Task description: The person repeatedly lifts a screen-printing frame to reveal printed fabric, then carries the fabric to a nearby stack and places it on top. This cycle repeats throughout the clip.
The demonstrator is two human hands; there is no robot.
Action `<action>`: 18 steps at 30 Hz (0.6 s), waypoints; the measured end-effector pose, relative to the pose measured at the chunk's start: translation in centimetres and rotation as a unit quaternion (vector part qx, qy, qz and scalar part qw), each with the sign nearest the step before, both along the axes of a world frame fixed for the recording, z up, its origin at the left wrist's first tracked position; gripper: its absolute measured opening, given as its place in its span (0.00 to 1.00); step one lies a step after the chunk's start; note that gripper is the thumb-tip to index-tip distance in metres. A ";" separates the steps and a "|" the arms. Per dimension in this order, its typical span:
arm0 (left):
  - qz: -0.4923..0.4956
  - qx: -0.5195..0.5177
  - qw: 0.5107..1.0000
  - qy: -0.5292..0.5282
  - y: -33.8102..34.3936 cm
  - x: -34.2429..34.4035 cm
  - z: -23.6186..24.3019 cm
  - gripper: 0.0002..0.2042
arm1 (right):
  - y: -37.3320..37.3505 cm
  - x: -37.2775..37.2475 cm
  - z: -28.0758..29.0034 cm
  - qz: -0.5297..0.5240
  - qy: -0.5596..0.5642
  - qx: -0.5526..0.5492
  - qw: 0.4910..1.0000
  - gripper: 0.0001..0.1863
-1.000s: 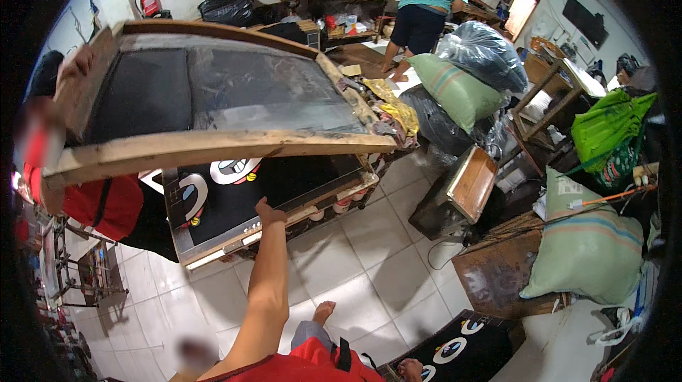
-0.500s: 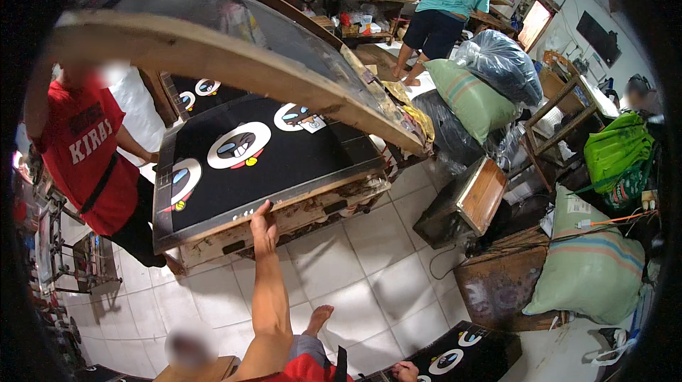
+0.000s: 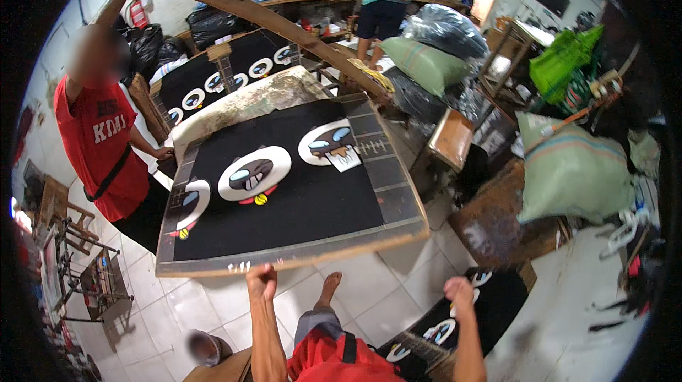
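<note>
My left hand (image 3: 261, 281) grips the near edge of a printing board (image 3: 408, 231), its fingers curled round the wooden rim. The board lies tilted across the middle. Black fabric (image 3: 284, 236) covers it, printed with round cartoon faces in white rings. To the right, my right hand (image 3: 460, 291) is raised with its fingers curled, and no object shows in it. Below that hand is another board with black printed fabric (image 3: 490, 311). Behind my board stands a stained pale platform (image 3: 249, 101). A wooden-framed screen (image 3: 263, 16) is held up above it.
A co-worker in a red shirt (image 3: 99, 133) stands at the left, one arm raised toward the screen. More printed black fabric (image 3: 213, 62) lies at the back. Stuffed sacks (image 3: 575, 169) and a wooden box (image 3: 451, 139) crowd the right. A metal rack (image 3: 85, 268) stands left, on the tiled floor (image 3: 177, 304).
The screen has swung up and away from the board. The board has come off the platform toward me in my left hand. My right hand has risen from the lower edge.
</note>
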State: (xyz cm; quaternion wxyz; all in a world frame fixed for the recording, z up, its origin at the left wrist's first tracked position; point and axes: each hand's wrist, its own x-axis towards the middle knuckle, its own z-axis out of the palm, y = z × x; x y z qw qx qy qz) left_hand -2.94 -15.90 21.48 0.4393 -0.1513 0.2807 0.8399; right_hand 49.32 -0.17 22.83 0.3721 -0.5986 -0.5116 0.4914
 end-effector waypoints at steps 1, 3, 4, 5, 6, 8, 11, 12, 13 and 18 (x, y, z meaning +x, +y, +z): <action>-0.030 0.007 1.000 -0.003 -3.2 1.8 0.2 0.13 | 0.0 0.6 3.0 0.010 -0.031 0.046 0.998 0.03; -0.065 0.015 0.997 0.035 -8.3 5.0 0.6 0.09 | 0.4 1.4 9.7 0.011 -0.084 0.100 0.991 0.03; -0.155 0.098 0.982 0.036 -10.6 5.7 0.7 0.08 | 0.6 1.9 13.2 0.006 -0.100 0.120 0.988 0.03; -0.158 0.038 0.986 0.018 -12.0 7.1 0.5 0.07 | 1.1 2.1 16.4 0.000 -0.143 0.165 0.976 0.04; -0.180 0.065 0.981 -0.010 -13.3 8.7 0.4 0.05 | 1.4 2.4 19.7 0.001 -0.183 0.195 0.964 0.05; -0.235 0.085 0.968 -0.035 -14.9 11.7 0.1 0.08 | 2.0 2.7 26.0 0.022 -0.312 0.306 0.899 0.06; -0.312 0.151 0.937 -0.044 -15.8 13.8 0.1 0.21 | 2.1 3.0 33.1 -0.059 -0.262 0.215 0.939 0.12; -0.313 0.160 0.934 -0.065 -15.8 14.4 0.3 0.22 | 2.0 3.5 34.8 -0.097 -0.153 0.126 0.975 0.13; -0.334 0.214 0.916 -0.065 -15.8 14.6 0.8 0.22 | 1.0 5.0 37.1 -0.045 -0.167 0.073 0.982 0.15; -0.423 0.202 0.883 -0.013 -11.4 15.7 3.8 0.20 | -4.2 11.5 37.4 -0.256 0.087 0.061 0.961 0.11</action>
